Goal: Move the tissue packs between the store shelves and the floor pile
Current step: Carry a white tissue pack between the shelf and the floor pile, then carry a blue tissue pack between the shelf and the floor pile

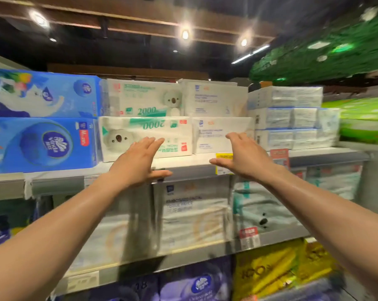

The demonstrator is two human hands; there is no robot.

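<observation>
My fingers are spread and grasp nothing: the left hand (138, 159) and the right hand (241, 156) are both raised, palms turned toward each other, at centre frame in front of the top shelf (183, 165). Between and just behind them lie two white tissue packs on the shelf board: a koala-printed pack (144, 135), upside down with its "2000" inverted, and beside it to the right a plain white pack (214, 135). Whether my fingertips touch either pack cannot be told.

A second koala pack (144, 97), upright, and another white pack (214, 98) are stacked on top of these. At the left of the frame stand two large blue packs (42, 118), one above the other; at the right, a stack of clear-wrapped white bundles (292, 118), then blurred green packs (364, 120) at the far right edge.

A yellow price tag (224, 164) hangs on the shelf's grey front rail beneath my right hand. The middle shelf (270, 237) below holds more white packs; the lower frame shows purple packs (194, 283) and yellow packs (277, 272). The ceiling (140, 46) across the upper frame is dark, with wooden beams and small round spotlights.
</observation>
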